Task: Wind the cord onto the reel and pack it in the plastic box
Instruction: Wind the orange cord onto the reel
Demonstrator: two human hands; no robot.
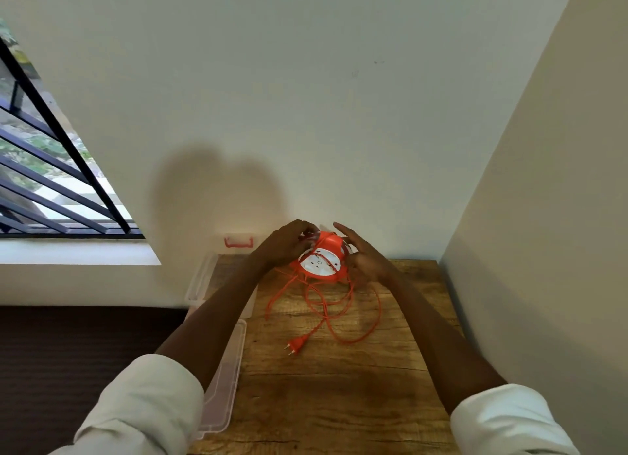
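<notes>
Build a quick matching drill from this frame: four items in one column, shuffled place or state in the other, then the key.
Items
1. reel
2. plug
3. cord
4. plastic box

States
A. lying in loose loops on the table, mostly unwound
B. held between both hands at the far end of the table
C. clear, at the table's left edge, partly behind the left forearm
D. lying free on the wood, prongs toward the camera

Pairs: 1-B, 2-D, 3-A, 4-C
</notes>
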